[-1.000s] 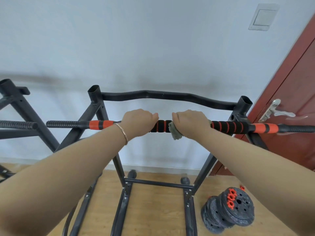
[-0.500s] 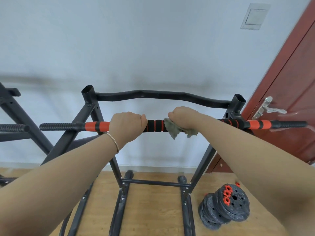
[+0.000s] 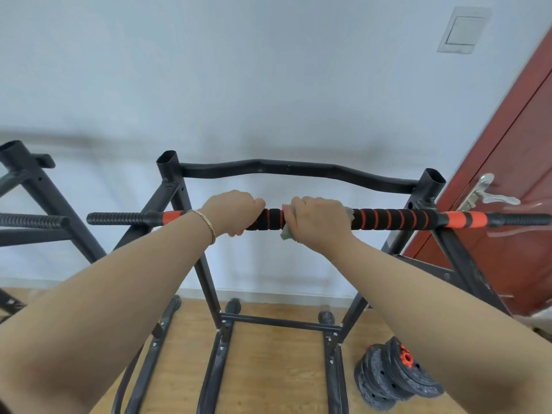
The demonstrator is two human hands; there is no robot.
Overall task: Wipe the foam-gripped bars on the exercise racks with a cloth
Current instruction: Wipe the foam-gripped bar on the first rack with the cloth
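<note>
A black foam-gripped bar with orange spiral stripes (image 3: 394, 219) lies horizontally across a black steel exercise rack (image 3: 176, 186). My left hand (image 3: 234, 212) grips the bar left of its middle, fingers curled round it. Just to the right, my right hand (image 3: 318, 221) holds a grey-green cloth (image 3: 287, 233) wrapped round the foam; only the cloth's edges show at either side of the hand. A short stretch of foam shows between the two hands.
A second black rack (image 3: 30, 180) with a ribbed bar end stands at the left. A red-brown door (image 3: 513, 162) with a metal handle is at the right. Stacked weight plates (image 3: 394, 380) lie on the wooden floor at lower right. A white wall is behind.
My right hand with the cloth has turned round the bar in place and now covers more of the cloth. The left hand keeps its grip. The camera view has shifted slightly.
</note>
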